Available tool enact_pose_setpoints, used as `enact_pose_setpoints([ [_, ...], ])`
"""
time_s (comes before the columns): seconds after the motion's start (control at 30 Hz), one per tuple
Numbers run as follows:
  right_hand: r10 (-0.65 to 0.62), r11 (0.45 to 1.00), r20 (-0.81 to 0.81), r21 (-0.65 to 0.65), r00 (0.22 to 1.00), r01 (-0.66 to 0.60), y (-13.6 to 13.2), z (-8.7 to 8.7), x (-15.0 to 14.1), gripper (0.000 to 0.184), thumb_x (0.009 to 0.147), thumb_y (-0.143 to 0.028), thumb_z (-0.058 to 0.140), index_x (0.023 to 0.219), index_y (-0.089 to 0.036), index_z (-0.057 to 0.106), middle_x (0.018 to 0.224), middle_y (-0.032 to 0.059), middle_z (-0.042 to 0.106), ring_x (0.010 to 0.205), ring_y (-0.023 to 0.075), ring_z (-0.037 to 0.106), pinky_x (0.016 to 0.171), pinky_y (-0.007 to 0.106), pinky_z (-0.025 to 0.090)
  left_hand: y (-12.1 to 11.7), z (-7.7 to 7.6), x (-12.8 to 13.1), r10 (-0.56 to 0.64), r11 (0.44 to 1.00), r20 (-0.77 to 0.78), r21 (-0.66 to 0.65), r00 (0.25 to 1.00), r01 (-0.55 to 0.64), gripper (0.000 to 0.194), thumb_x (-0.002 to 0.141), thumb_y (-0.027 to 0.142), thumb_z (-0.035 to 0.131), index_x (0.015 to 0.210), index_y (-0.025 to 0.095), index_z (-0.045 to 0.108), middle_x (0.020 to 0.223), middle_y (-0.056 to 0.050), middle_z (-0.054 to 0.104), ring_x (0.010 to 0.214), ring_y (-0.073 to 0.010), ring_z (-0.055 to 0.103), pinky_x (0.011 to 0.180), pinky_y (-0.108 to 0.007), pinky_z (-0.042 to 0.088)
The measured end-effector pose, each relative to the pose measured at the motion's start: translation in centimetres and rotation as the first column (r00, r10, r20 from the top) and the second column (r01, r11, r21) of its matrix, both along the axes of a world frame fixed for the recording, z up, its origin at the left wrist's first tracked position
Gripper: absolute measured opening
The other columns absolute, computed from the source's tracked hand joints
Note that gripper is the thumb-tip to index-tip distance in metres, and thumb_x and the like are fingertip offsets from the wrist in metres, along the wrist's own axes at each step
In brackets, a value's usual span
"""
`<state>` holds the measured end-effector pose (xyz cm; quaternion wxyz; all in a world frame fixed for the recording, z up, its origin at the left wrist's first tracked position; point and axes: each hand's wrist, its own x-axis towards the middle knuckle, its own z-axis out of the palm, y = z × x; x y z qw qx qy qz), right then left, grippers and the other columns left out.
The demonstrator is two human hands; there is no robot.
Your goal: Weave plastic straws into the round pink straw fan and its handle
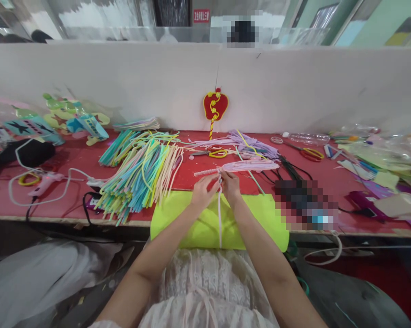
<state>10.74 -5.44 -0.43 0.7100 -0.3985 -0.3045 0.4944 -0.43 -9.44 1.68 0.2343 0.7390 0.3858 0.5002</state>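
Observation:
At the middle of the table's front edge my two hands meet. A pink pipe-cleaner fan-like piece (251,166) lies sideways there, its flat part to the right and a wrapped stick (205,172) to the left. My right hand (231,186) is closed on it where the stick joins the flat part. My left hand (204,191) pinches beside it, at a loose pale pink pipe cleaner (220,218) that hangs down over the yellow-green cloth (256,223). The fingertips partly hide the joint.
Left of my hands lies a big pile of coloured pipe cleaners (140,168), with a pink glue gun (48,182) and its cord beyond. Scissors (217,153) and a red apple-shaped fan (215,107) are ahead. Purple pipe cleaners (253,145) and more scissors (311,154) lie right.

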Motion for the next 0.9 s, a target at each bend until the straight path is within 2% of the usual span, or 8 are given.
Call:
enact_pose_setpoints([
  [0.17, -0.02, 0.999, 0.025, 0.028, 0.999, 0.019, -0.5, 0.7, 0.1, 0.022, 0.054, -0.036, 0.07, 0.064, -0.019, 0.062, 0.063, -0.0027, 0.061, 0.054, 0.0082, 0.052, 0.053, 0.023, 0.042, -0.4, 1.1, 1.0, 0.032, 0.951, 0.311, -0.303, 0.95, 0.068, 0.021, 0.073, 0.025, 0.056, 0.092, 0.017, 0.06, 0.091, -0.006, 0.066, 0.084, -0.0159, 0.062, 0.078, -0.03, 0.047],
  [0.33, 0.066, 0.998, -0.027, 0.017, 0.997, -0.066, -1.9, 3.1, 0.0, 0.027, 0.058, -0.043, 0.068, 0.063, -0.019, 0.057, 0.054, -0.0047, 0.053, 0.043, 0.0056, 0.044, 0.04, 0.02, 0.036, -0.3, 1.8, 1.6, 0.031, 0.791, 0.624, -0.493, 0.781, 0.363, 0.026, 0.065, 0.032, 0.064, 0.081, 0.014, 0.054, 0.07, -0.003, 0.065, 0.057, -0.0116, 0.06, 0.06, -0.026, 0.048],
  [0.43, 0.13, 0.991, -0.07, 0.022, 0.989, -0.129, -2.5, 4.6, -0.1, 0.027, 0.058, -0.043, 0.069, 0.062, -0.019, 0.057, 0.053, -0.0054, 0.051, 0.042, 0.0053, 0.042, 0.037, 0.019, 0.034, 0.0, 2.0, 1.3, 0.026, 0.756, 0.641, -0.515, 0.767, 0.404, 0.032, 0.06, 0.037, 0.066, 0.078, 0.014, 0.054, 0.062, 0.001, 0.061, 0.044, -0.006, 0.051, 0.051, -0.022, 0.043],
  [0.53, 0.182, 0.982, -0.075, 0.058, 0.98, -0.178, -2.7, 5.2, 0.3, 0.026, 0.056, -0.042, 0.07, 0.063, -0.02, 0.058, 0.054, -0.0052, 0.051, 0.046, 0.0061, 0.044, 0.043, 0.02, 0.039, 0.5, 2.4, 0.3, -0.008, 0.735, 0.636, -0.519, 0.771, 0.436, 0.032, 0.058, 0.037, 0.068, 0.075, 0.014, 0.055, 0.059, 0.004, 0.056, 0.042, -0.0038, 0.046, 0.047, -0.02, 0.04],
  [0.63, 0.209, 0.976, -0.036, 0.072, 0.977, -0.206, -2.8, 4.9, 1.1, 0.024, 0.058, -0.04, 0.07, 0.065, -0.02, 0.061, 0.056, -0.0044, 0.051, 0.052, 0.0067, 0.047, 0.051, 0.021, 0.044, 0.8, 3.4, -1.1, -0.113, 0.583, 0.617, -0.593, 0.779, 0.555, 0.029, 0.057, 0.034, 0.068, 0.073, 0.015, 0.055, 0.058, 0.002, 0.054, 0.046, -0.0058, 0.049, 0.048, -0.02, 0.041],
  [0.7, 0.212, 0.975, -0.01, 0.071, 0.977, -0.211, -2.8, 4.4, 1.6, 0.022, 0.058, -0.04, 0.07, 0.065, -0.02, 0.062, 0.057, -0.0039, 0.052, 0.053, 0.0068, 0.047, 0.054, 0.021, 0.045, 1.0, 4.3, -2.0, -0.154, 0.528, 0.572, -0.641, 0.806, 0.557, 0.027, 0.058, 0.033, 0.068, 0.073, 0.015, 0.056, 0.055, 0.002, 0.052, 0.043, -0.0056, 0.047, 0.043, -0.018, 0.036],
  [0.8, 0.224, 0.97, 0.039, 0.092, 0.974, -0.227, -2.9, 3.9, 2.2, 0.022, 0.057, -0.038, 0.071, 0.057, -0.019, 0.061, 0.055, -0.0033, 0.052, 0.052, 0.0066, 0.046, 0.054, 0.022, 0.045, 1.6, 5.4, -3.0, -0.248, 0.589, 0.42, -0.65, 0.873, 0.48, 0.022, 0.061, 0.033, 0.065, 0.072, 0.015, 0.059, 0.049, 0.003, 0.049, 0.036, -0.0037, 0.039, 0.037, -0.017, 0.028],
  [0.9, 0.211, 0.971, 0.121, 0.09, 0.97, -0.223, -3.1, 3.8, 2.6, 0.024, 0.057, -0.039, 0.071, 0.052, -0.018, 0.06, 0.053, -0.0025, 0.054, 0.052, 0.0074, 0.048, 0.054, 0.023, 0.045, 2.3, 6.3, -3.8, -0.332, 0.729, 0.192, -0.569, 0.924, 0.38, 0.019, 0.064, 0.033, 0.063, 0.071, 0.015, 0.062, 0.056, 0.0, 0.058, 0.043, -0.0062, 0.046, 0.043, -0.018, 0.035],
])
